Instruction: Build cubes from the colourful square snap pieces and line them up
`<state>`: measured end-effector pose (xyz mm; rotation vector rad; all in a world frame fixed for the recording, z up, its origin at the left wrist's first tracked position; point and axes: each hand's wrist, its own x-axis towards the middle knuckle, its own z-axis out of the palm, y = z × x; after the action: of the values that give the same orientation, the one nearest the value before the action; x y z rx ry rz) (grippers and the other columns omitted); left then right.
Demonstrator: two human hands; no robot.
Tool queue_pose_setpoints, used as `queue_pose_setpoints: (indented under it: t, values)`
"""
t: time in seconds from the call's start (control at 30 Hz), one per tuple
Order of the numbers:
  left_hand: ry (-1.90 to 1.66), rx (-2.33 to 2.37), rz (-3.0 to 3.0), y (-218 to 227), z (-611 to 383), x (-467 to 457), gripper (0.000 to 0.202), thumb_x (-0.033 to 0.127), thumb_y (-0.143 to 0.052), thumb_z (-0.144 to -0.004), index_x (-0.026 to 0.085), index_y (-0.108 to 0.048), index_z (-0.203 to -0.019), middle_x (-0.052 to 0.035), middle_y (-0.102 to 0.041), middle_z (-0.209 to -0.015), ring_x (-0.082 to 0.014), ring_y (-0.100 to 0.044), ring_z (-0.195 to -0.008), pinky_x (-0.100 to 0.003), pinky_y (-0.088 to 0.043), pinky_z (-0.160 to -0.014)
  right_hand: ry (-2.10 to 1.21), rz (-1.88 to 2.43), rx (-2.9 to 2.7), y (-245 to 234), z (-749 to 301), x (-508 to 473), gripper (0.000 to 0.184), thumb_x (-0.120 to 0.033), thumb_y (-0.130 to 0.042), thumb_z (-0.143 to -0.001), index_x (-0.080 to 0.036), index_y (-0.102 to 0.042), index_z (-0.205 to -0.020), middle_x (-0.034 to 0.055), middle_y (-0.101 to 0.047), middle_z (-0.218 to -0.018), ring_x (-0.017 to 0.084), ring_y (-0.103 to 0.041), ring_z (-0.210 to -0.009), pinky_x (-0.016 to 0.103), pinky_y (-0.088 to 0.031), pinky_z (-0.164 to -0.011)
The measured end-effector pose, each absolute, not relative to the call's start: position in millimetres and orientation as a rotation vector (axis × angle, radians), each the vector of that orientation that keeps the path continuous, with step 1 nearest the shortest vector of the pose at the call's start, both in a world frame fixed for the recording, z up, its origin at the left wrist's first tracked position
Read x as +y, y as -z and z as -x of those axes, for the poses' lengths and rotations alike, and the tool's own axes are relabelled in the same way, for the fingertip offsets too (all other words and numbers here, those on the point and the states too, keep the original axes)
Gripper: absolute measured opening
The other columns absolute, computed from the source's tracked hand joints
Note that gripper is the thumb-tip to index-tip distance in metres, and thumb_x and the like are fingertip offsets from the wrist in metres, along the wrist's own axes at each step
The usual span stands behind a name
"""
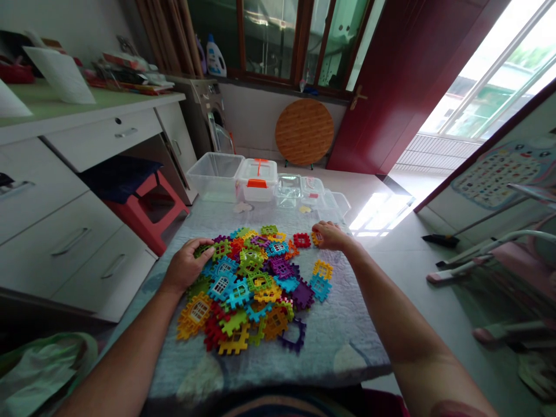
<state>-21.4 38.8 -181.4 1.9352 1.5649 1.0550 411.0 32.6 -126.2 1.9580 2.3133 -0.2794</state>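
Note:
A large heap of interlocking plastic window-shaped tiles (247, 289) in many colours lies on a quilted grey-blue mat (343, 341). My left hand (186, 265) rests on the heap's left side, its fingers over a green tile (209, 250). My right hand (329, 236) reaches the heap's far right edge, its fingertips on a small yellow-orange tile (317, 238). A red tile (302, 240) lies just left of those fingers. Several tiles lie apart near the right edge of the heap.
Transparent plastic boxes (215, 176) and a white box with orange latches (256, 179) stand along the mat's far edge. White drawers (69, 231) and a red stool (147, 208) are on the left. A round wooden board (304, 131) leans against the far wall.

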Motion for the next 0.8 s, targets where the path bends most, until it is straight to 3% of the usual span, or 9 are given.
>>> queue_pose_setpoints:
  t: [0.27,0.53,0.67,0.8]
  values:
    - [-1.042,1.563,-1.944,180.7,20.9,38.5,0.039,0.052,-0.057,-0.078,0.020,-0.067,-0.096,-0.0080,-0.069,-0.106,-0.0262,-0.063,-0.104,-0.039,-0.045,-0.100,0.277,-1.956,2.402,119.5,-393.8,27.6,0.073,-0.020,-0.073,-0.067,-0.022,-0.051,-0.137,0.0133,-0.051,-0.139,0.035,-0.048,-0.120,0.047,-0.040,-0.097]
    - [-1.053,1.546,-1.947,177.6,20.1,36.2,0.036,0.050,-0.056,-0.079,0.020,-0.066,-0.096,-0.0083,-0.068,-0.106,-0.0259,-0.062,-0.104,-0.039,-0.045,-0.100,0.297,-1.834,2.424,125.5,-368.3,33.0,0.045,-0.022,-0.068,-0.071,-0.022,-0.063,-0.116,0.0130,-0.060,-0.120,0.034,-0.052,-0.110,0.047,-0.042,-0.091]
    - [-1.071,1.540,-1.931,176.3,19.1,35.7,0.035,0.051,-0.056,-0.079,0.020,-0.066,-0.094,-0.0077,-0.068,-0.105,-0.0254,-0.062,-0.103,-0.038,-0.045,-0.100,0.323,-1.891,2.521,121.7,-360.8,35.4,0.060,-0.024,-0.072,-0.070,-0.020,-0.057,-0.128,0.0151,-0.055,-0.133,0.035,-0.047,-0.121,0.051,-0.038,-0.101]
    - [-1.078,1.533,-1.905,176.1,18.7,35.7,0.036,0.052,-0.055,-0.079,0.020,-0.065,-0.094,-0.0078,-0.068,-0.104,-0.0250,-0.061,-0.103,-0.038,-0.045,-0.100,0.608,-1.849,2.820,122.4,-324.1,44.6,0.054,-0.032,-0.060,-0.086,-0.019,-0.049,-0.137,0.0140,-0.051,-0.140,0.025,-0.048,-0.128,0.041,-0.038,-0.107]
